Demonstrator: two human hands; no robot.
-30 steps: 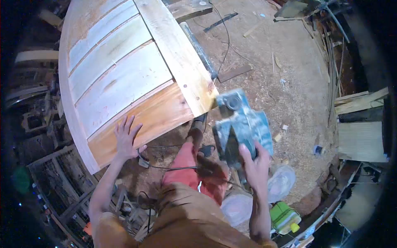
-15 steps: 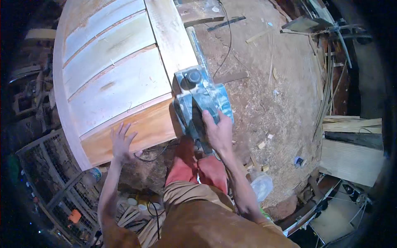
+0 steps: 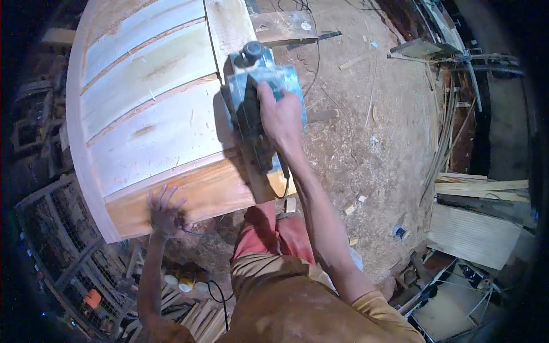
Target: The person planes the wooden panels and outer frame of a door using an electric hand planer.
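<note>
A pale wooden panelled door (image 3: 166,123) lies flat before me, with shavings scattered on it. My right hand (image 3: 281,117) is wrapped round the handle of a blue electric planer (image 3: 271,77), which rests on the door's right-hand stile. The planer's round front knob points away from me. Near the door's lower left end, my left hand (image 3: 164,211) has its fingers spread over the orange-brown bottom rail (image 3: 189,194). The planer's sole is hidden beneath its body.
A black cable (image 3: 316,63) runs along the dusty floor on the right. A board (image 3: 286,27) sits past the door's far right edge. Wood strips and a pale ribbed panel (image 3: 472,235) lie at right. A metal mesh frame (image 3: 63,228) stands at left.
My right hand has pushed the planer forward along the stile, away from my body, uncovering the door's near right corner. My left hand stays by the bottom rail.
</note>
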